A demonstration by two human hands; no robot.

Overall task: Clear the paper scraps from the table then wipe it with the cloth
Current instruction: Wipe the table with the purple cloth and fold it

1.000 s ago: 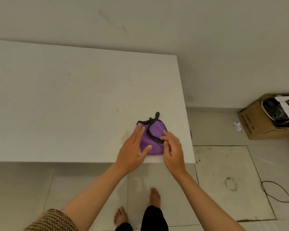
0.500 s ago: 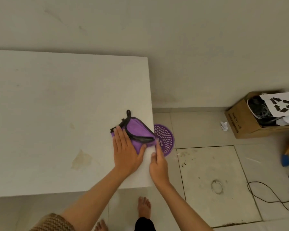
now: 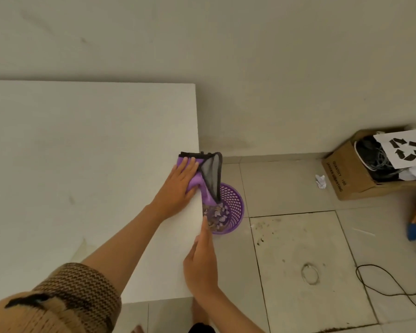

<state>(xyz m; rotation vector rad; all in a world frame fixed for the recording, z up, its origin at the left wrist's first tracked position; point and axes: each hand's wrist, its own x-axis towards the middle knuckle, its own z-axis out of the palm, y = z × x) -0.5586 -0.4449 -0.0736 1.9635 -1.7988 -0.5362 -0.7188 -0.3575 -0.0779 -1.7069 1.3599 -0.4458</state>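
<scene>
Left hand (image 3: pixel 181 180) flat, fingers spread, pressing purple cloth (image 3: pixel 203 174) at counter (image 3: pixel 82 152) right edge, cloth hanging over purple basket (image 3: pixel 228 210) of paper scraps (image 3: pixel 216 216) at its 5 o'clock, right hand (image 3: pixel 201 263) open, fingers together against counter edge

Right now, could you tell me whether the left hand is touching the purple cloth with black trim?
Touching. The head view shows the left hand pressed flat on the purple cloth at the table's right edge.

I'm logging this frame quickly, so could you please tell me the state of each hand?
Left hand: open, flat on the cloth at the table edge.
Right hand: open, holding nothing, fingers along the table edge by the basket.
</scene>
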